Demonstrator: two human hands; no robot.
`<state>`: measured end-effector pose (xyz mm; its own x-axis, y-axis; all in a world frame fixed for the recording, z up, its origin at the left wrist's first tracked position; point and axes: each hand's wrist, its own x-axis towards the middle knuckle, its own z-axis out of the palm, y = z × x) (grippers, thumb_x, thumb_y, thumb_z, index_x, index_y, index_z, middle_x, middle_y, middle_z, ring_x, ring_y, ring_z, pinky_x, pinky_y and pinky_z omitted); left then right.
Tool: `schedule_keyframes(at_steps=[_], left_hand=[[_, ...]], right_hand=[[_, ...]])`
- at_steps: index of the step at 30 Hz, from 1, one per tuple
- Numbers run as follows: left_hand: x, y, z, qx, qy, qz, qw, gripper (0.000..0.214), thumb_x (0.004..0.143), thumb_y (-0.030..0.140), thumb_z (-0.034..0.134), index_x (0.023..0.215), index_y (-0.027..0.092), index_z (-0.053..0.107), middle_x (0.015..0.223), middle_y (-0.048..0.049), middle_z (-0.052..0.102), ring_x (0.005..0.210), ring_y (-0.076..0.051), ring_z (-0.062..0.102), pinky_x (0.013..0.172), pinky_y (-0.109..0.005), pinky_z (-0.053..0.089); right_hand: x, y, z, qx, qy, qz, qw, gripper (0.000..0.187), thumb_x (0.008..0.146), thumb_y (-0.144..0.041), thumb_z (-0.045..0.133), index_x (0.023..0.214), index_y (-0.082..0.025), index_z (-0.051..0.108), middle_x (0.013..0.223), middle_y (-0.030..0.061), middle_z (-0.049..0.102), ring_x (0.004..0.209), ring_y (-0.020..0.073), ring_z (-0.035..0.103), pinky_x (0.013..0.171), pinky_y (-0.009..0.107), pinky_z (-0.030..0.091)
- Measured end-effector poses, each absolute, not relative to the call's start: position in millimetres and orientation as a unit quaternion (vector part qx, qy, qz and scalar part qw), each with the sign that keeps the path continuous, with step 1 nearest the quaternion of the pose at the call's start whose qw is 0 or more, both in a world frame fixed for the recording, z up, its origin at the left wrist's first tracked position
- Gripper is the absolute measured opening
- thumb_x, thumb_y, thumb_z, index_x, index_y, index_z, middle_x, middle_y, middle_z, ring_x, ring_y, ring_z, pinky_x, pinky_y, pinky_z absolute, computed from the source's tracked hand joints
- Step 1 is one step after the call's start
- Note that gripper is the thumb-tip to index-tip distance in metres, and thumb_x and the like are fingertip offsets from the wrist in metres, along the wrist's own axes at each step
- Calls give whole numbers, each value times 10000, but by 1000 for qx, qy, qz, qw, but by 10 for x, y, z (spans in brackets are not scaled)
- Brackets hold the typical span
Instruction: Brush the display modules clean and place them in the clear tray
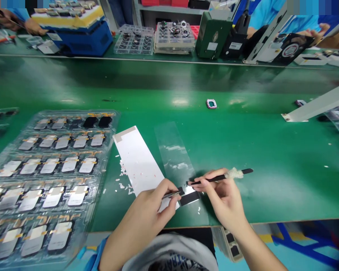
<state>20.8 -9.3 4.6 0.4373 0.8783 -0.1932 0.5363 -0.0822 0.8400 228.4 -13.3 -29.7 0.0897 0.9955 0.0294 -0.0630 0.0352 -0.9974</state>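
Observation:
My left hand [155, 207] pinches a small thin display panel [171, 194], seen nearly edge-on, between thumb and fingertips. A dark tab at its right end points toward my right hand [224, 194]. That hand is closed round a pair of black tweezers [218, 178], with a pale fluffy wad [234, 173] wrapped near the rear end. The tweezer tips are close by the tab; whether they touch it I cannot tell. Under my hands lie a white sheet strip [139, 162] and a clear film strip [175, 150] with a black band [190, 198] at its near end.
On the left, a clear plastic tray [101, 177] holds rows of display panels. White scraps [124, 184] litter the green bench [260, 150]. A small square watch frame [211, 104] lies further back. Parts boxes [134, 39] and a blue machine [79, 41] stand on the shelf; other people work behind it.

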Motion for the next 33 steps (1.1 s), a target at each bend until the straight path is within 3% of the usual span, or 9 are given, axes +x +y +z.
schedule_keyframes(at_steps=[4,7,9,13,19,25,30,33], left_hand=[[219,-47,27,644,507,275,503,148,971,318,544,930,227,652,835,10,762,698,-137,704,593,-196,512],[228,-26,39,623,510,322,498,217,980,330,536,1002,217,720,867,-18,780,714,-143,721,660,-218,554],[239,-14,48,611,512,345,496,231,976,318,545,1066,214,731,858,-25,789,692,-146,726,672,-229,570],[273,2,57,602,519,391,465,189,933,257,602,1011,207,766,920,-39,799,775,-171,742,723,-245,581],[327,36,66,607,514,445,412,267,907,189,588,1123,185,745,875,-25,793,719,-145,715,719,-232,575],[363,106,34,625,508,447,390,219,865,125,583,987,183,755,878,-8,784,714,-120,700,664,-182,543],[345,79,-32,643,503,428,388,277,948,167,512,1138,197,712,1044,-39,769,789,-128,703,704,-209,541],[340,66,-60,657,504,425,365,329,961,160,497,1232,209,677,994,-41,757,773,-131,681,663,-212,514]], right_hand=[[2260,-119,-133,-470,-427,464,617,74,924,-213,653,924,-239,584,862,-2,673,786,205,780,684,309,682],[2176,-169,21,-433,-427,450,654,91,953,-167,598,952,-254,572,862,3,677,814,204,777,697,332,686],[2083,-204,110,-405,-444,437,670,133,963,-137,566,980,-268,561,882,12,684,856,207,771,710,350,688],[1873,-192,218,-370,-493,403,677,192,965,-100,540,1017,-285,547,901,22,694,901,204,758,767,385,687],[1679,-67,232,-354,-530,357,683,221,963,-64,514,1026,-275,520,940,26,680,952,197,745,803,394,684],[1617,-8,144,-315,-529,361,700,285,921,23,511,1057,-228,524,963,28,676,999,185,731,801,346,677],[1583,-8,131,-318,-515,367,707,309,915,45,490,1060,-224,528,970,25,682,1001,181,735,803,333,678],[1563,-18,130,-317,-527,349,707,321,915,55,468,1067,-224,518,992,33,689,1014,188,733,829,358,675]])
